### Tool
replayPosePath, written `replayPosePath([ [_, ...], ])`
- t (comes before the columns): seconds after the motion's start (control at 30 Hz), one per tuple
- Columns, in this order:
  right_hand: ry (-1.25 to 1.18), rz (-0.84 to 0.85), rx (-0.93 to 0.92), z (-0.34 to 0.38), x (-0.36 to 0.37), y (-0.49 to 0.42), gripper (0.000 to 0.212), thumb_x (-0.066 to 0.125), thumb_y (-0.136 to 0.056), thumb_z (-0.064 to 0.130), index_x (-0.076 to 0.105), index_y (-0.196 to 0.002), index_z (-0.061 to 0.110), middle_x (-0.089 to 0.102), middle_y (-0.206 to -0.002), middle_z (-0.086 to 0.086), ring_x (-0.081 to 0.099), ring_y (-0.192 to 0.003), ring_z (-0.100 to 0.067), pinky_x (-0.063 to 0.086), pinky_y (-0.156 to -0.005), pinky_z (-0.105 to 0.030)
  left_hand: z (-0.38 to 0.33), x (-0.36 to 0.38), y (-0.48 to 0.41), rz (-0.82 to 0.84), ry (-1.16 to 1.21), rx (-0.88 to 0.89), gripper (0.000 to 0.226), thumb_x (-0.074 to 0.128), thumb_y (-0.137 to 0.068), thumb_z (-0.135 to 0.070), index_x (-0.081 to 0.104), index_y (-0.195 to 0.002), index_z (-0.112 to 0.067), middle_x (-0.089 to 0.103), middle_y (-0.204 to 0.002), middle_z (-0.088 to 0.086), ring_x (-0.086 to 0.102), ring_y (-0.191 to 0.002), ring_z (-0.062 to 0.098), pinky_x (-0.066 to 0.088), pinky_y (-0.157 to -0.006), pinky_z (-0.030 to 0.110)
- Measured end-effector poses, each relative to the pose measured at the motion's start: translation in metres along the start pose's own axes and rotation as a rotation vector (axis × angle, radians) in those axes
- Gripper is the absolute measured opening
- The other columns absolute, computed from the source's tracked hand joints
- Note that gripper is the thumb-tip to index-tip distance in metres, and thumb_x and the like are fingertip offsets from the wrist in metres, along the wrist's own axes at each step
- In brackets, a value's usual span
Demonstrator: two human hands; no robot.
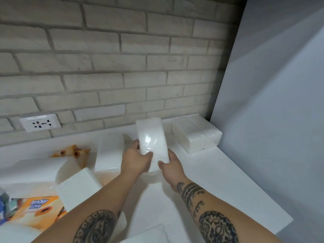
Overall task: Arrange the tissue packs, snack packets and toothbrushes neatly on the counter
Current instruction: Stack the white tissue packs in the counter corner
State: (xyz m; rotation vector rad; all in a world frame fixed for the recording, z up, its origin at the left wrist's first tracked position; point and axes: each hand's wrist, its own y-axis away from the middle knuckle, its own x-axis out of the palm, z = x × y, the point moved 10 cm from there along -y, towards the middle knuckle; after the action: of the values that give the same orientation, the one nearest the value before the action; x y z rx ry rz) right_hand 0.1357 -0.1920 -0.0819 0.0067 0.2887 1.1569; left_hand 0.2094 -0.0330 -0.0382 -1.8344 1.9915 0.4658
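With the left hand (135,159) and right hand (171,165) both clasping the near end of the white tissue pack (152,141) above the counter (219,181), it is best set squarely just left of the two stacked packs (196,135) at the far right corner.

A white plastic-wrapped tissue pack (152,141) is held lengthwise above the counter (219,172), near two stacked-together packs (195,135).

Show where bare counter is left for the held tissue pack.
Bare white counter runs from the two stacked white tissue packs in the corner to its front edge. The left is crowded with loose tissue packs and orange snack packets.
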Motion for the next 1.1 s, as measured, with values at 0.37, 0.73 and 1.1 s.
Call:
replayPosePath([
  [0.37, -0.151, -0.065, -0.167, 0.076, -0.046, 0.010, 0.018, 0.059, -0.101, 0.028, 0.062, -0.119, 0.029, 0.071, -0.117, 0.004, 0.069, -0.099, -0.008, 0.053, -0.088, -0.027, -0.050, -0.003, -0.007, 0.115, 0.610, -0.031, 0.073, 0.087, -0.083, -0.028, 0.030, -0.130, -0.023, 0.067, -0.117, 0.006, 0.073, -0.100, 0.028, 0.060, -0.089, 0.050],
  [0.73, 0.047, -0.096, -0.175, 0.079, -0.057, -0.008, 0.063, 0.046, -0.089, 0.059, 0.041, -0.150, 0.041, 0.059, -0.141, 0.013, 0.061, -0.122, -0.013, 0.049, -0.107, -0.041, -0.061, 0.030, 0.005, 0.237, 0.477, -0.025, 0.042, 0.053, -0.105, -0.040, 0.034, -0.142, -0.039, 0.060, -0.111, -0.024, 0.064, -0.076, 0.009, 0.046, -0.059, 0.027],
  [1.1, 0.388, 0.071, -0.244, 0.053, -0.044, -0.028, 0.074, 0.058, -0.101, 0.041, 0.020, -0.162, 0.025, 0.019, -0.169, 0.006, 0.023, -0.153, -0.011, 0.021, -0.124, -0.028, -0.001, 0.075, -0.019, 0.243, 0.480, -0.198, 0.059, 0.058, -0.090, -0.051, 0.041, -0.145, -0.038, 0.065, -0.133, -0.007, 0.065, -0.115, 0.020, 0.056, -0.094, 0.044],
])
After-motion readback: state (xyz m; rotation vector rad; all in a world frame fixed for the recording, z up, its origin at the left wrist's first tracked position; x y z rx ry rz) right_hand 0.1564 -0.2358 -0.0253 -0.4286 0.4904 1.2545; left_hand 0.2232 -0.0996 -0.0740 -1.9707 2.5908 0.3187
